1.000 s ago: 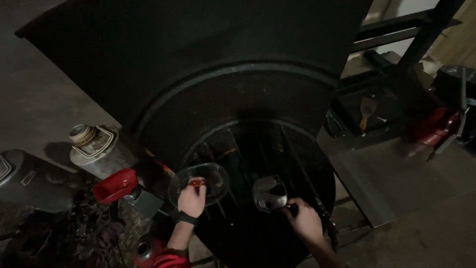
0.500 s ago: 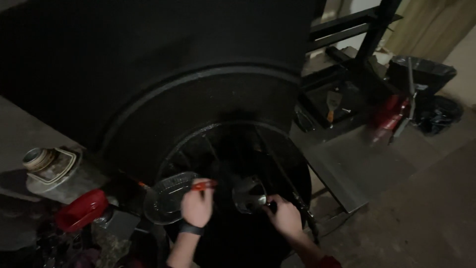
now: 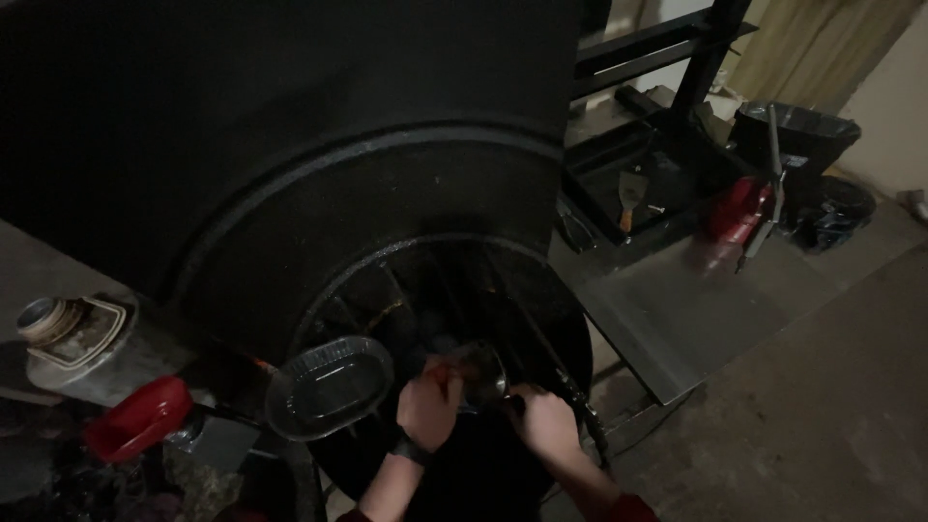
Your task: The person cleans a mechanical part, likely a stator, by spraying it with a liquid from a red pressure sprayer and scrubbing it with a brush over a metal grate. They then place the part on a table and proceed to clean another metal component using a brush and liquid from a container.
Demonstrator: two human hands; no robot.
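A dim workshop floor (image 3: 831,387) surrounds a big black round grill (image 3: 387,222) with its lid raised. Over the grill's wire rack (image 3: 435,290), the left hand (image 3: 428,406) pinches a small red tool, and the right hand (image 3: 544,422) grips a small metal cup (image 3: 480,372). An oval clear plastic container (image 3: 329,387) sits just left of the rack.

The one view looks steeply down from the person's head onto a round black grill (image 3: 387,242), close enough that both forearms enter from the bottom edge. It faces slightly forward (floor and a metal shelf (image 3: 677,309) at right).
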